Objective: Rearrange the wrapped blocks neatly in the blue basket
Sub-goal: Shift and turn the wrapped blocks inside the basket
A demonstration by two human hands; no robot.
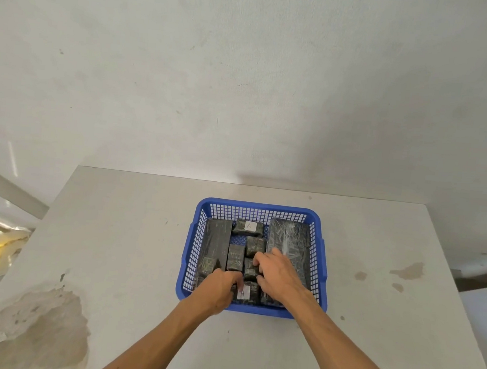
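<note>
A blue mesh basket (259,207) sits on the table and holds several dark blocks wrapped in clear film. A long block (217,238) lies along its left wall, a wide one (290,241) along its right wall. Small blocks fill the middle; one at the back (248,227) carries a white "A" label. Another "A" block (246,293) lies at the front. My left hand (218,289) reaches into the front left and its fingers pinch that front block's left side. My right hand (280,273) curls over a small middle block (250,268), fingertips on its top and front.
The basket rests on a white table (112,261) with stains at the front left and right. A white wall rises behind the table's far edge. A yellowish bag (1,247) hangs off to the left of the table.
</note>
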